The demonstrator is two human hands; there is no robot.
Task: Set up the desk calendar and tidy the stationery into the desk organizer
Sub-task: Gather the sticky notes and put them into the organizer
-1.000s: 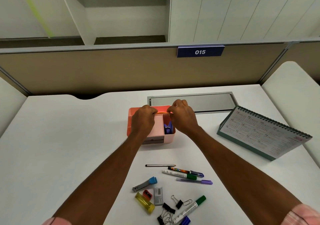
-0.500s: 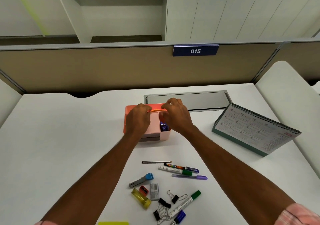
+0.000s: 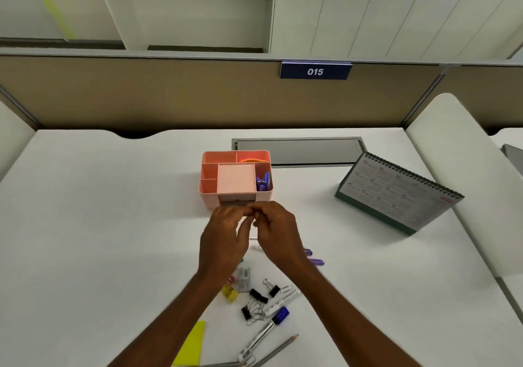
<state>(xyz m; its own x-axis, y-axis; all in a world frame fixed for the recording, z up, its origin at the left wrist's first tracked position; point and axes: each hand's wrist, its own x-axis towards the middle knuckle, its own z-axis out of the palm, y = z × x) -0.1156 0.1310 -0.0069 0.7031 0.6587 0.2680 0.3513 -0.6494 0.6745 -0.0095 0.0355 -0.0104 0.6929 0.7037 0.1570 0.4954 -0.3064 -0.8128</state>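
The pink desk organizer [image 3: 209,198] stands at mid-desk with an orange item [image 3: 252,157] in its back compartment and a purple-blue item [image 3: 263,181] in its right one. My left hand [image 3: 223,239] and my right hand [image 3: 278,233] hover just in front of it, fingertips pinched together and touching each other; I see nothing held. The desk calendar [image 3: 396,194] stands propped open to the right. Under and behind my hands lie binder clips [image 3: 256,296], a white marker [image 3: 283,301], a blue-capped marker [image 3: 280,314], a pencil [image 3: 276,349], an eraser [image 3: 244,279] and a purple pen [image 3: 315,261].
A yellow ruler [image 3: 192,344] and a yellow highlighter [image 3: 229,293] lie near my left forearm. A grey cable hatch [image 3: 297,151] sits behind the organizer. A beige partition [image 3: 169,98] closes the desk's far side.
Both hands have left the organizer's back compartment and drawn back toward me, stopping in front of it. The orange item stays in the compartment. The view has tilted down.
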